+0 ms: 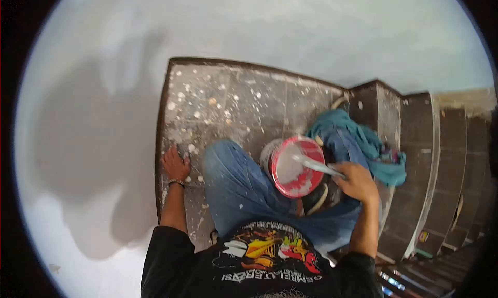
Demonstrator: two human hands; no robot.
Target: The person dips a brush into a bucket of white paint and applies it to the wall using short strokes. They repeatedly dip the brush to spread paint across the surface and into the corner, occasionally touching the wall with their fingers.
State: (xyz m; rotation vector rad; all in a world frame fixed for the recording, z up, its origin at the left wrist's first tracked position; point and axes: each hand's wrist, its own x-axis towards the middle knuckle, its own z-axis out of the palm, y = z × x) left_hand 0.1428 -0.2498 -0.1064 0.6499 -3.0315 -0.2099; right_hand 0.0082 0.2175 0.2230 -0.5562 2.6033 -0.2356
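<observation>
My right hand [355,181] is closed around the handle of a pale grey paintbrush [316,165]. The brush's far end reaches into a red-rimmed paint bucket [277,181] and is blurred, so its bristles do not show clearly. Whitish paint [287,166] lies inside the bucket, with smears down its inner wall. The bucket is tilted between my jeans-clad legs [233,179]. On the left, my left hand [176,164] rests on the tiled floor beside the wall's base, its fingers stretched out and holding nothing.
Paint spots cover the dark floor tiles [233,98]. Pale walls [290,33] rise ahead and at the left, edged by dark skirting [249,66]. A teal cloth [342,123] lies by my right leg. Dark steps [410,158] descend at the right.
</observation>
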